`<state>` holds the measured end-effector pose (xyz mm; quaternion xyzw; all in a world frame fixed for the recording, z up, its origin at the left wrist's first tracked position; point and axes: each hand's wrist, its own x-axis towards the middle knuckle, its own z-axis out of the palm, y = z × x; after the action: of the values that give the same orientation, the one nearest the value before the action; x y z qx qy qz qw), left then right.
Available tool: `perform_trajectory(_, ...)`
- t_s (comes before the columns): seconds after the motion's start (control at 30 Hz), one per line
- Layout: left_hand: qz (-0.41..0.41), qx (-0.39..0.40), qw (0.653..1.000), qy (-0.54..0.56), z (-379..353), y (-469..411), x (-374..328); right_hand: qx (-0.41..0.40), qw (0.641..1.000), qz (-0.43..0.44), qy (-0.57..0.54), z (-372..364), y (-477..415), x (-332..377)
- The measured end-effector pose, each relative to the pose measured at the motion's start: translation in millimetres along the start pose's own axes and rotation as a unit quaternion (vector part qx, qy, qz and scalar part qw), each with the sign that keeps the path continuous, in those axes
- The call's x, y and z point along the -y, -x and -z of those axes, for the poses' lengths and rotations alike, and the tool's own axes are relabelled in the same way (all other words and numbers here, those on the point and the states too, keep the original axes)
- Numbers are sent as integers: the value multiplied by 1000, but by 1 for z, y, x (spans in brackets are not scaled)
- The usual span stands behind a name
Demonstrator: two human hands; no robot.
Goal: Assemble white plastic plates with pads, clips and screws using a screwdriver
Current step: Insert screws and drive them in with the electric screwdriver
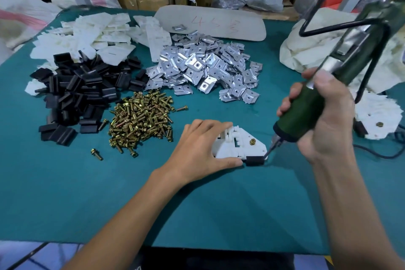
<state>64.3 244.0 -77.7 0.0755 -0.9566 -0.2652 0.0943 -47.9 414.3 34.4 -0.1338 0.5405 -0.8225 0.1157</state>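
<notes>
Your left hand [197, 149] lies flat on the white plastic plate [238, 144] near the front of the teal table [87, 193], pinning it rather than gripping, while your right hand [322, 120] is clenched around the green electric screwdriver [304, 109]. Its bit rests off the plate's right corner, beside the black rubber pad [254, 161], not on the brass screw [252, 142]. Keep the plate pressed down, seat the bit squarely in the screw head, and hold the driver upright before triggering. Whether a metal clip sits beneath the plate is hidden, and the blurred bit tip is hard to make out.
</notes>
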Motion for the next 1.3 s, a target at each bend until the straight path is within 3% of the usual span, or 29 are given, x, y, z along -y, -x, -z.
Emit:
perform_trajectory(0.2,-3,-4,1000,-17,-3,-1,3,6,995,96,41,-24,-11,-2)
perform_trajectory(0.63,-2,-11,1000,-15,-4,-1,2,-2,990,116,79,-23,-14,-19)
perform_trajectory(0.83,-8,-17,1000,-17,-4,-1,2,16,978,145,152,-29,-8,-21)
perform_trajectory(1.3,4,3,1000,-1,-1,-1,1,25,983,121,135,-26,-13,-31)
